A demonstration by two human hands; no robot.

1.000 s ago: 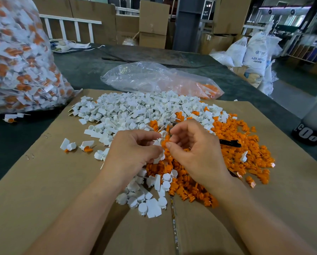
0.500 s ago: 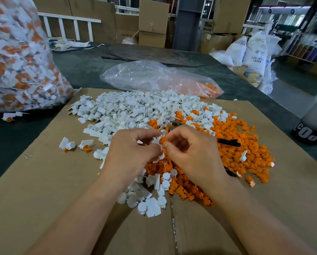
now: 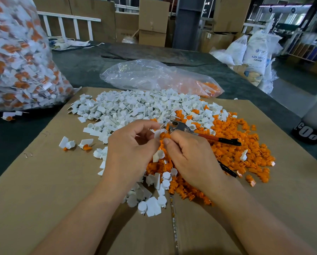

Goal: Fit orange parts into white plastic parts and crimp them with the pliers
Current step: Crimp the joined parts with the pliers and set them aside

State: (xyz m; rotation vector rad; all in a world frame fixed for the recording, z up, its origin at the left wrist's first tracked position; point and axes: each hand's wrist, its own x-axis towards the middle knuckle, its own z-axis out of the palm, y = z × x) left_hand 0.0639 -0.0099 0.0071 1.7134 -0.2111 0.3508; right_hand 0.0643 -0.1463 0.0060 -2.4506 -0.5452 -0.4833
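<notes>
Left hand (image 3: 132, 150) pinched a white part (image 3: 157, 133). Right hand (image 3: 189, 155) pinched an orange part (image 3: 163, 135) against it; seating unclear. Pliers (image 3: 183, 128) lay unheld just beyond the fingertips. Risk: a skewed push could have popped the orange part loose into the orange pile (image 3: 236, 144) under the grip.

Recorded bare left hand (image 3: 130, 150) and bare right hand (image 3: 189, 156), nails cut short where visible at the thumbs, knuckles creased, with bare forearms (image 3: 91, 214) uncovered along their whole visible length to the lower edge of view.
</notes>
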